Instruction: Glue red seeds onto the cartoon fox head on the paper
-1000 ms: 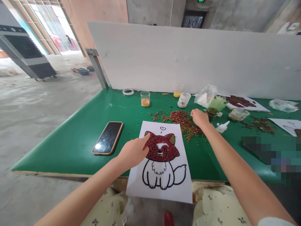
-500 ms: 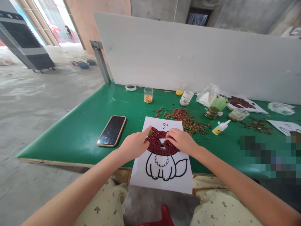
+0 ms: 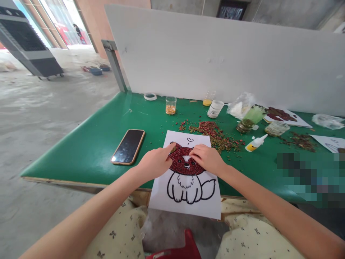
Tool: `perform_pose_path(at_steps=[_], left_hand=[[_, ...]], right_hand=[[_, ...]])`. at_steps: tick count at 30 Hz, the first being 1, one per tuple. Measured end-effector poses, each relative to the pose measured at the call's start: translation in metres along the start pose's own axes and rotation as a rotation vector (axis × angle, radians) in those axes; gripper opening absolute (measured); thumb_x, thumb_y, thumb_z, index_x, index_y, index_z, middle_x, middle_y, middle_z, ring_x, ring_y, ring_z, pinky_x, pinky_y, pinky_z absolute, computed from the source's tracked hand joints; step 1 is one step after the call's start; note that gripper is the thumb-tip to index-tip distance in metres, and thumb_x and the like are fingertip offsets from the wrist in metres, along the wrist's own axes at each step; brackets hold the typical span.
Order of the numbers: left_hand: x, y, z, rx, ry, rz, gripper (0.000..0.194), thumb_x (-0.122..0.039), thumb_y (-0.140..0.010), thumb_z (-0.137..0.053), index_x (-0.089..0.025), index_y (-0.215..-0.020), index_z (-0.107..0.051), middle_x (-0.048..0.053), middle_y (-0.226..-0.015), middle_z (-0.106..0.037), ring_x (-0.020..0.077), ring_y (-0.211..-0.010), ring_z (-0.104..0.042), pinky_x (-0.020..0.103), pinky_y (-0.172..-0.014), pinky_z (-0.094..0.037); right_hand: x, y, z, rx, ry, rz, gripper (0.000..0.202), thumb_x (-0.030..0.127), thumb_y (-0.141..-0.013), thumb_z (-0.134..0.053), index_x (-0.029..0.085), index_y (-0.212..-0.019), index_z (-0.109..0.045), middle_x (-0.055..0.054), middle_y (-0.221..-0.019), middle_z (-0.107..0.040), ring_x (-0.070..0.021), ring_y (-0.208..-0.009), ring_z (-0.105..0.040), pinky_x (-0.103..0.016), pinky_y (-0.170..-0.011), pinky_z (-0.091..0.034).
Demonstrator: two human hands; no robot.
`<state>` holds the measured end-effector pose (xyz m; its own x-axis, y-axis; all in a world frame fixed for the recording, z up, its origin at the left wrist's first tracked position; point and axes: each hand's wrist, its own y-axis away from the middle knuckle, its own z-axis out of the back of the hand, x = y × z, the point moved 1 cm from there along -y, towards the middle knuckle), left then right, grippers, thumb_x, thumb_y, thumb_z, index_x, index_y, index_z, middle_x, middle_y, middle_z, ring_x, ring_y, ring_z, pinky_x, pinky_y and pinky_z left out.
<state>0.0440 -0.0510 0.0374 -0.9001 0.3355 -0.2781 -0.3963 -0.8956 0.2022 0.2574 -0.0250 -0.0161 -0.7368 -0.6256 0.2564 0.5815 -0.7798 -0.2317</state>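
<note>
On the green table lies a sheet of paper with a cartoon dog-like animal in black outline. Its head is covered in dark red beans or grains, with a patch of green ones in the left ear; body and tail are plain white. My left hand rests at the head's left side, index finger stretched onto the ear and thumb apart from it. Over the right part of the head, my right hand has its fingertips pressed together by the white forehead stripe. Whatever they may pinch is too small to see.
Loose red and green grains are scattered behind the paper. A phone lies left; a glue bottle stands tilted at right. A cup of yellow kernels, a white cup and a green-tinted bottle are farther back, before a white board.
The camera view has tilted slightly, so the table appears a little higher. Both hands stay at nearly the same places on the animal's head.
</note>
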Motion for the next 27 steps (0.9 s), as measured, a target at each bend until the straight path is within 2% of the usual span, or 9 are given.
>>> perform_pose_path(at_steps=[6, 13, 27], left_hand=[[0.0, 0.0, 0.0, 0.011, 0.004, -0.001, 0.058, -0.018, -0.081, -0.031, -0.026, -0.139, -0.031, 0.005, -0.084, -0.066, 0.0187, -0.065, -0.058, 0.026, -0.055, -0.035], [-0.001, 0.0, -0.001, 0.006, -0.003, 0.003, 0.056, -0.02, -0.082, -0.032, -0.023, -0.138, -0.034, 0.007, -0.087, -0.067, 0.0197, -0.069, -0.06, 0.027, -0.057, -0.038], [-0.001, -0.001, -0.001, 0.015, -0.028, 0.0, 0.056, -0.02, -0.081, -0.034, -0.024, -0.137, -0.038, 0.007, -0.091, -0.068, 0.0182, -0.069, -0.06, 0.025, -0.056, -0.038]], right_hand=[[-0.002, -0.001, 0.001, -0.01, -0.009, -0.032, 0.016, 0.023, -0.087, -0.051, 0.022, -0.081, -0.066, -0.002, -0.085, -0.067, -0.0181, -0.087, -0.058, -0.028, -0.069, -0.042], [-0.007, -0.003, 0.012, -0.025, -0.154, -0.162, 0.007, 0.021, -0.082, -0.056, 0.022, -0.079, -0.062, -0.002, -0.086, -0.063, -0.0168, -0.085, -0.056, -0.027, -0.069, -0.041], [0.0, -0.006, 0.005, 0.011, -0.194, -0.082, 0.012, 0.012, -0.08, -0.049, 0.021, -0.076, -0.056, -0.002, -0.086, -0.059, -0.0173, -0.088, -0.052, -0.028, -0.073, -0.039]])
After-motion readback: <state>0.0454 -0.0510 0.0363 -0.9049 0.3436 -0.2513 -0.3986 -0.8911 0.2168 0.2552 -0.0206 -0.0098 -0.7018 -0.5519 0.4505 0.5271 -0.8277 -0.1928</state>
